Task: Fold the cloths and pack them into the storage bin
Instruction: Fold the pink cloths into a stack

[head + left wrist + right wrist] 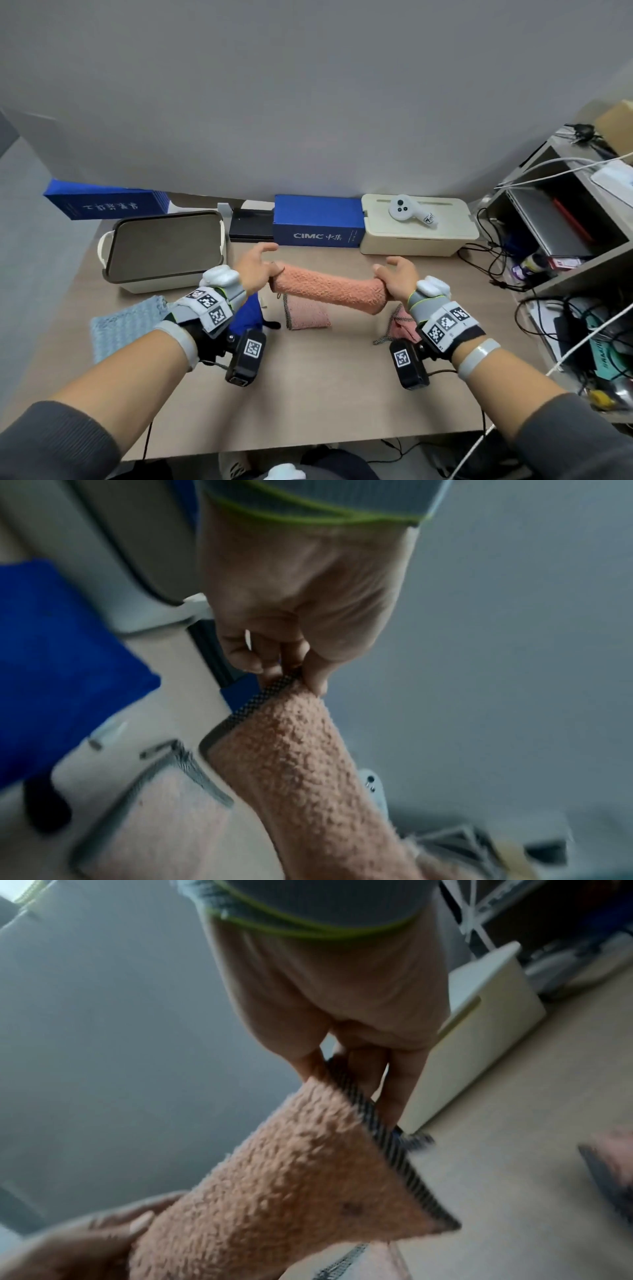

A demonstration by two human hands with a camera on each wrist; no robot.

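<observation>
While stretched taut above counter point(308, 377), orange cloth point(327, 289) pinched at ends by left hand point(255, 270) and right hand point(399, 279); risk of uneven fold from slipping pinch.

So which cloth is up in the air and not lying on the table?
The orange cloth: the left hand and right hand pinch its ends, stretching it above the table. The other cloths lie flat.

An office: desk point(308, 394), cable-strewn shelving point(561, 219) and a laptop point(544, 222).
</observation>
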